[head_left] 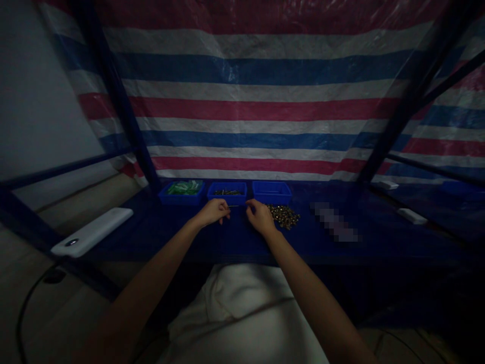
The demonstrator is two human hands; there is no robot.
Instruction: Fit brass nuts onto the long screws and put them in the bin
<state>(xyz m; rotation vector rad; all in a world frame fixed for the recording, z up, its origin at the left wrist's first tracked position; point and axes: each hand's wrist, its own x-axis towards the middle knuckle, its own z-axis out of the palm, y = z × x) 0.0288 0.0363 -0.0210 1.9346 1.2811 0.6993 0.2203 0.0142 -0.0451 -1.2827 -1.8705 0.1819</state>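
My left hand (215,211) and my right hand (259,216) meet over a dark blue table (189,237), fingers pinched. A thin metal pin (235,206) runs between the fingertips of both hands. Just right of my right hand lies a pile of small brass-coloured parts (284,216). Behind the hands stand three blue trays: the left tray (182,192) holds green pieces, the middle tray (227,192) holds thin dark pins, and what the right tray (272,192) holds cannot be made out.
A white power bank (92,231) lies at the table's left edge with a cable hanging down. Dark blue frame posts (125,116) rise left and right. A striped tarpaulin (257,101) closes the back. Small white blocks (412,216) lie far right.
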